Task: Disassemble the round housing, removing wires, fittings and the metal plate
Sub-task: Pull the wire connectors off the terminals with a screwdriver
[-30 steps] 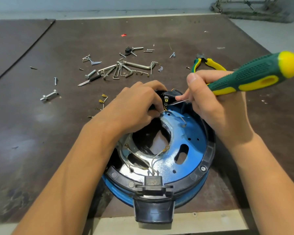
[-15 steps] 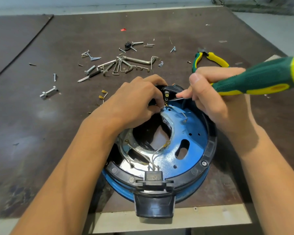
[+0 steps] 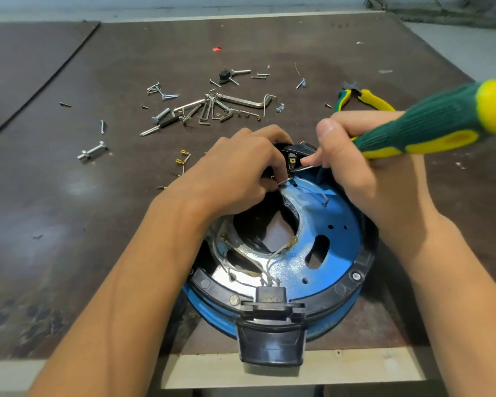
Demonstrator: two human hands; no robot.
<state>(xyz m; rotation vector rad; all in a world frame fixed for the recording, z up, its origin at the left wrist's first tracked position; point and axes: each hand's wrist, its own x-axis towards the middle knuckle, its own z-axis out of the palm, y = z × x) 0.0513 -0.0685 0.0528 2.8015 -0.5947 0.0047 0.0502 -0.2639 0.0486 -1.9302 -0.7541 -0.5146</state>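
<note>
Screws [image 3: 166,96], hex keys [image 3: 212,108] behind housing [image 3: 321,253] — pliers [image 3: 364,98] rt.

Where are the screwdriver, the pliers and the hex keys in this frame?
screwdriver [image 3: 430,121]: head view, on the green ribbed handle.
pliers [image 3: 374,99]: head view, on the yellow grip of one handle.
hex keys [image 3: 241,100]: head view, on the long shaft of the largest key.

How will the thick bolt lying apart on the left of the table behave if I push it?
The thick bolt looks like solid metal, so it is probably heavy for its size. Its round shank may roll on the flat table, though its wider ends would likely make it curve or stop soon.
</note>
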